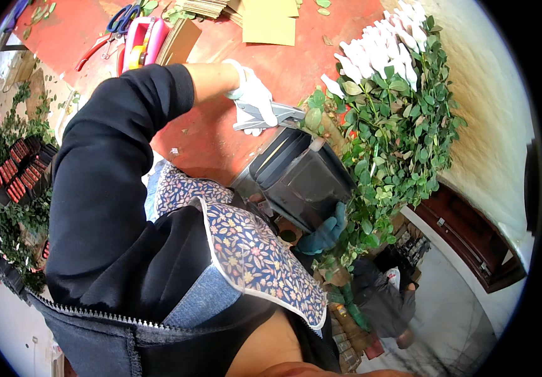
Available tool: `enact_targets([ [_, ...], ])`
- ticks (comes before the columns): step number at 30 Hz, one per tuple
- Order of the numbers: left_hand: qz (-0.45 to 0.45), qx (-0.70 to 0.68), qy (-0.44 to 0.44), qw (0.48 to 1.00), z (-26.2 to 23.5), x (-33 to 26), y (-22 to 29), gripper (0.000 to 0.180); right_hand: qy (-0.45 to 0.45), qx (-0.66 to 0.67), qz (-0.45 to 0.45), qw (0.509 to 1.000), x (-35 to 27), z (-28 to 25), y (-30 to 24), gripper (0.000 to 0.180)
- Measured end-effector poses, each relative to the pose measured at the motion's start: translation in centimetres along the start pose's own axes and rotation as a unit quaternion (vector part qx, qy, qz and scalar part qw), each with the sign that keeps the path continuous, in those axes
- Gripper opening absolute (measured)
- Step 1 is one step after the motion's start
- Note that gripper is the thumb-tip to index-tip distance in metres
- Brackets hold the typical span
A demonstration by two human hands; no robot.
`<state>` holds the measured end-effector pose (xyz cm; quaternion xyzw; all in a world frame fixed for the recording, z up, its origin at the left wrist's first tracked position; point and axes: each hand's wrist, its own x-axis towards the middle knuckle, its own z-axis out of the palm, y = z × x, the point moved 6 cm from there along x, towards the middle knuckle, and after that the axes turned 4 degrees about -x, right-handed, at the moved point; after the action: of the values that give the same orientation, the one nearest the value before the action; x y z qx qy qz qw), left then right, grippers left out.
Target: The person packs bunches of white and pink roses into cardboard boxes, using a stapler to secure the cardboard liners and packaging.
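My left hand [255, 100], in a white glove, is closed round a grey plier-shaped hand stapler [288, 113]. The stapler's jaw end lies at the upper edge of a dark, box-shaped bundle [312, 179] that has black, sheet-like layers at its open end. My right hand [326, 232], in a teal glove, grips this bundle from below at its lower right; part of that hand is hidden. To the right lies a big heap of leafy green stems [396, 138], topped by flower heads in white sleeves [384, 47].
The red tabletop [198, 144] holds cardboard sheets [269, 25], a pink tape dispenser [145, 41], blue-handled scissors [123, 19] and red-handled cutters [93, 51]. Packed red flower bundles [19, 173] lie at left. Another person [381, 295] is at lower right, near a pale wall [484, 107].
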<state>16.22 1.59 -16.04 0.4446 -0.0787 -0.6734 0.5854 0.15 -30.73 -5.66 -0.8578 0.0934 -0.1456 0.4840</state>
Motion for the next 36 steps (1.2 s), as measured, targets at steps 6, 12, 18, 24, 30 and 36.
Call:
enact_targets([
  [6, -0.049, 0.064, -0.058, 0.995, 0.9, -0.5, 1.9, 0.039, -0.001, -0.053, -0.009, 0.999, -0.6, -1.0, -0.7, 0.05],
  [12, -0.147, 0.236, 0.075, 0.958, 1.6, -5.7, 2.3, 0.037, 0.003, -0.039, -0.066, 0.997, -3.1, -1.3, -3.9, 0.048],
  [18, -0.151, 0.225, 0.062, 0.961, 1.7, -6.5, 3.0, 0.035, 0.004, -0.029, -0.08, 0.996, -4.2, -2.1, -3.5, 0.046],
  [24, -0.13, 0.121, -0.03, 0.984, 5.1, -4.2, 2.4, 0.033, 0.005, -0.034, -0.087, 0.996, -5.0, -2.2, -4.0, 0.041],
  [30, -0.113, 0.16, -0.012, 0.981, 6.6, -1.6, 0.6, 0.036, 0.01, -0.027, -0.097, 0.995, -4.0, -2.9, -3.2, 0.041],
  [36, -0.024, -0.074, -0.023, 0.997, 7.3, -1.3, -1.8, 0.038, 0.01, -0.026, -0.095, 0.995, -2.9, -3.2, -4.1, 0.036],
])
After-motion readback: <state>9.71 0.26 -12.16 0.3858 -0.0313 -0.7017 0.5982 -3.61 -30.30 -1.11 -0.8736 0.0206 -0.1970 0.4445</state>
